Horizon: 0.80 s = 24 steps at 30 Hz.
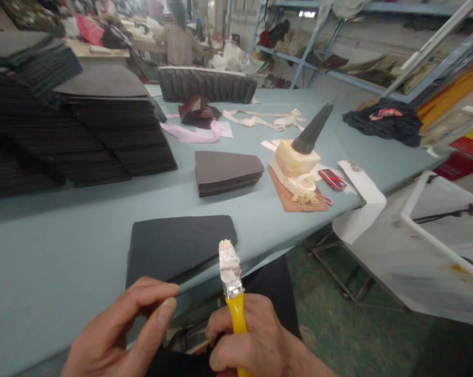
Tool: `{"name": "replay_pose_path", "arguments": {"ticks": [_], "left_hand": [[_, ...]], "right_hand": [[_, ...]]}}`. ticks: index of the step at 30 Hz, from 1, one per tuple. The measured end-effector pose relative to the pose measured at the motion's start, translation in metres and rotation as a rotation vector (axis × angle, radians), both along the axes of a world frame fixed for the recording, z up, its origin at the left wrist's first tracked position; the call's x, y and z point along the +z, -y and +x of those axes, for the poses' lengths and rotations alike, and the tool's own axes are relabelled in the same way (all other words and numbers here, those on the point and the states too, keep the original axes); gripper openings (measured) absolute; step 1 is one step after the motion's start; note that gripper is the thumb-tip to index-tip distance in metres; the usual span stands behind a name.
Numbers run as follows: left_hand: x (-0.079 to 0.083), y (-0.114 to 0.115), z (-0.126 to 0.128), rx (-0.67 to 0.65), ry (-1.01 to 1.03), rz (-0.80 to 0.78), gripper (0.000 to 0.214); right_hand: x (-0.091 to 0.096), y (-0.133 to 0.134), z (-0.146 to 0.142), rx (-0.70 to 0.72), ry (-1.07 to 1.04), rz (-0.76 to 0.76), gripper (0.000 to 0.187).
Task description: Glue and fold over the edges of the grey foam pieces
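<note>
My right hand (255, 335) grips a paintbrush (238, 311) by its yellow handle, bristles pointing up and caked with a whitish paste. To its left, my left hand (122, 330) holds thumb and forefinger near each other with a gap between them, and nothing shows in it. Just beyond both hands a dark tapered panel (177, 243) lies flat at the table's near edge. Farther back rests a short stack of similar grey panels (228, 170). To the right of that stack, a cream-coloured tub (295, 159) with a dark cone (314, 128) on it stands on a brown board (287, 201).
Tall stacks of dark panels (110, 125) rise at the left of the table (63, 241). A long row of panels (207, 86), ribbons (193, 133) and a dark cloth (381, 123) lie farther back. A white-framed cart (428, 251) stands right. A person (179, 44) is in the background.
</note>
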<state>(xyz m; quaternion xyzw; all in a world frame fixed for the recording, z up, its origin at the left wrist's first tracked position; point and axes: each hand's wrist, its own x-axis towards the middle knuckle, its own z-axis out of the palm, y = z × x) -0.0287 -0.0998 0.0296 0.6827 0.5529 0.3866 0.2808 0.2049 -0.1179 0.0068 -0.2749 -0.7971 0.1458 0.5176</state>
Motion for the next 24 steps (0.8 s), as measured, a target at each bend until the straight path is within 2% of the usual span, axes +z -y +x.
{"name": "replay_pose_path", "arguments": {"ticks": [3,6,10,13,16,24], "left_hand": [[0.016,-0.003,0.02,-0.064,0.066,-0.003,0.016],[0.026,-0.006,0.029,-0.125,0.094,0.007,0.013],[0.027,-0.004,0.031,-0.134,0.102,0.021,0.012],[0.023,-0.001,0.032,-0.096,0.067,0.061,0.009],[0.021,0.0,0.033,-0.079,0.048,0.07,0.012],[0.027,-0.003,0.042,-0.041,0.101,0.103,0.014]], "right_hand": [[-0.006,0.003,-0.005,0.111,-0.162,-0.113,0.044],[-0.008,0.013,-0.007,0.165,-0.434,-0.267,0.059],[-0.007,0.029,-0.006,0.16,-0.787,-0.597,0.06],[-0.003,0.032,-0.004,0.088,-0.991,-0.794,0.057],[0.003,0.028,-0.001,0.048,-1.08,-0.895,0.059],[0.023,0.014,-0.007,-0.035,-1.255,-0.977,0.051]]}}
